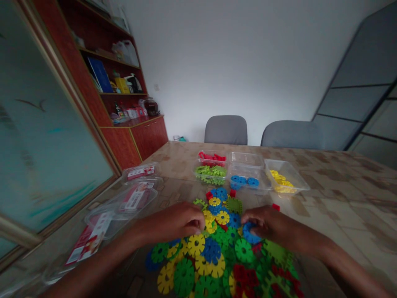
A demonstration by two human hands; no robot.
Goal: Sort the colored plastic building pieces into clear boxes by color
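A heaped pile of flat notched plastic discs (212, 250) in blue, yellow and green, mixed with red pieces (245, 276), lies in front of me. My right hand (263, 223) is closed, thumb and fingers pinching a blue notched disc (249, 234) at the pile's right side. Over the left side of the pile, my left hand (185, 219) has its fingers curled closed beside several yellow discs (209, 222). Whatever it holds, if anything, is hidden.
Beyond the pile stand clear plastic boxes: one with green pieces (211, 174) and red pieces (212, 157), one with blue discs (244, 182), another with yellow discs (281, 182). Labelled clear lids (136, 196) lie along the left. Two grey chairs (226, 129) stand behind the table.
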